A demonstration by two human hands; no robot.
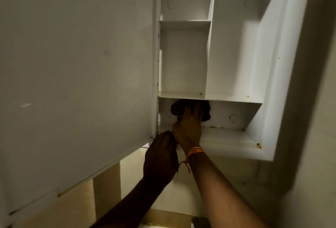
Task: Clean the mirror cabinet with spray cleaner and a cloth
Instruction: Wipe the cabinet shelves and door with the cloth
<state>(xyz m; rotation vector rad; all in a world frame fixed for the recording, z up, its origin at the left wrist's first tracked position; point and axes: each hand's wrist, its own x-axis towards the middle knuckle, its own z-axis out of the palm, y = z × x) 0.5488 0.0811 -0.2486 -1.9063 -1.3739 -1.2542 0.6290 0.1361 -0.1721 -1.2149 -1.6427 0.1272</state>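
Fingers (197,110) of the right hand (188,131) lie extended and close together on a dark cloth (174,109). They press it against the back wall of the lowest compartment (234,116) of the mirror cabinet (234,45).

The cloth is bunched. Its long axis runs left to right along the back wall, directly under the shelf (218,98) that roofs this compartment, and it projects past the hand on both sides. It occupies the left part of the compartment, well apart from the right side wall.

The right forearm rises from lower right. An orange thread (195,150) is tied round the wrist.

The left hand (161,158) is at the lower corner of the cabinet door (81,64), in deep shadow, with its back toward the camera. Its fingertips meet the door's bottom edge just beside the heel of the right hand. Whether these fingers curl round the edge or only rest on it cannot be told.

The door stands open on the cabinet's left side, inner face toward the camera. The cabinet is white, wall-mounted and seen from below. The lowest compartment runs horizontally across the full width. Above it, a tall compartment stands vertically on the right and two smaller ones are stacked on the left. Rust-coloured specks mark the shelf corners. A tiled wall (107,182) shows beneath the door.
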